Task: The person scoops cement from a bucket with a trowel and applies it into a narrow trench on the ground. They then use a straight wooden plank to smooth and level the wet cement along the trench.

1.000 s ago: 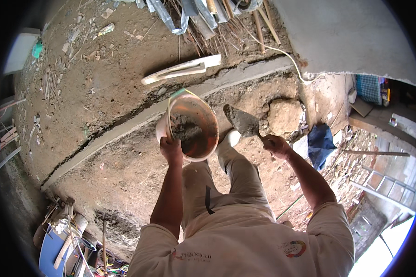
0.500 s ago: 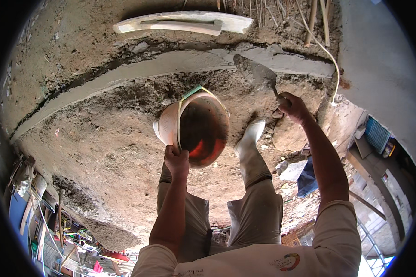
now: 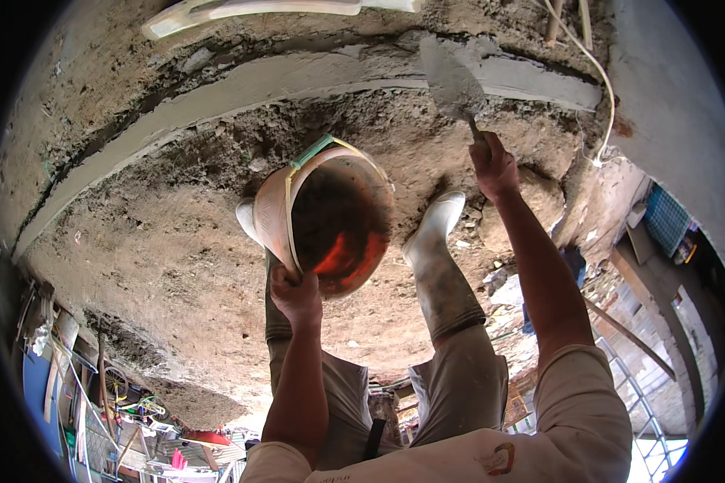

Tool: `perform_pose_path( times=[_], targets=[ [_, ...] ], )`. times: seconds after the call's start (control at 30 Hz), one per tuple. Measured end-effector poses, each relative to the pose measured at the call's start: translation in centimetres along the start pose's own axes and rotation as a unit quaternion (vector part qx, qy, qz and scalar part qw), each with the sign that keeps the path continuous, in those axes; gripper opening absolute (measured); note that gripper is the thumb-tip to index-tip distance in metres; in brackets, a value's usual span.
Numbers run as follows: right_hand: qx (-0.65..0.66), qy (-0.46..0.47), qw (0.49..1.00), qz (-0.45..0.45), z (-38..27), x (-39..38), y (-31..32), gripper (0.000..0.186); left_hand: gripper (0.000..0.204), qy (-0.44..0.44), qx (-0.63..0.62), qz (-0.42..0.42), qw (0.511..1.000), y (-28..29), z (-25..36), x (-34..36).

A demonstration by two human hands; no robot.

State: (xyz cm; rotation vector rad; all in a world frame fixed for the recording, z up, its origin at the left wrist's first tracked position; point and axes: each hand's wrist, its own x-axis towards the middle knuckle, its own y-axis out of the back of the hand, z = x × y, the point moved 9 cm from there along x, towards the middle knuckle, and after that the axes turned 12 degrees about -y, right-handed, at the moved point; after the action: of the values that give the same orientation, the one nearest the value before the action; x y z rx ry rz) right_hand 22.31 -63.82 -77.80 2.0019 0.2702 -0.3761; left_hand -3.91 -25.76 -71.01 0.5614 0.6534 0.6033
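A dirty bucket (image 3: 272,211), orange inside with dark residue, is tilted so its mouth faces up toward me. My left hand (image 3: 296,296) is closed on its near rim. The bucket's handle, with a green grip (image 3: 312,150), rests along the far rim. In my right hand (image 3: 495,167) is a trowel (image 3: 451,80), gripped by its handle. Its mortar-smeared blade points away, over the right part of a grey strip of smoothed mortar (image 3: 266,90). Whether the blade touches the mortar, I cannot tell.
A pale wooden float (image 3: 258,10) lies beyond the strip. A cable (image 3: 608,97) hangs by the grey wall (image 3: 669,97) at right. My white boots (image 3: 433,233) stand on rough soil. Rubble (image 3: 495,280) lies right, assorted clutter at lower left.
The trowel has turned to point more directly away and moved slightly farther off, with my right hand. The bucket has shifted a little left. The whole view has shifted, cutting off part of the float.
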Motion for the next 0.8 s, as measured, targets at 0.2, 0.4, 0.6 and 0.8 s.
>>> perform_pose_path(
  times=[0.2,0.4,0.6,0.8],
  targets=[
    [0.024,-0.190,0.973,-0.131,0.3,-4.2,-7.3,0.031,0.023,0.019,-0.057,0.014,0.998,0.6,-1.1,0.2],
    [0.004,-0.225,0.966,-0.124,1.4,-2.0,-11.0,0.035,0.021,0.038,-0.046,-0.014,0.998,0.3,-1.8,0.1],
    [0.003,-0.242,0.962,-0.126,1.5,-4.4,-10.1,0.037,0.022,0.015,-0.026,-0.013,0.999,0.8,-1.9,0.2],
    [-0.012,-0.226,0.968,-0.104,1.5,-1.0,-9.4,0.037,0.023,0.017,-0.044,-0.011,0.999,0.5,-1.7,0.0]
  ],
)
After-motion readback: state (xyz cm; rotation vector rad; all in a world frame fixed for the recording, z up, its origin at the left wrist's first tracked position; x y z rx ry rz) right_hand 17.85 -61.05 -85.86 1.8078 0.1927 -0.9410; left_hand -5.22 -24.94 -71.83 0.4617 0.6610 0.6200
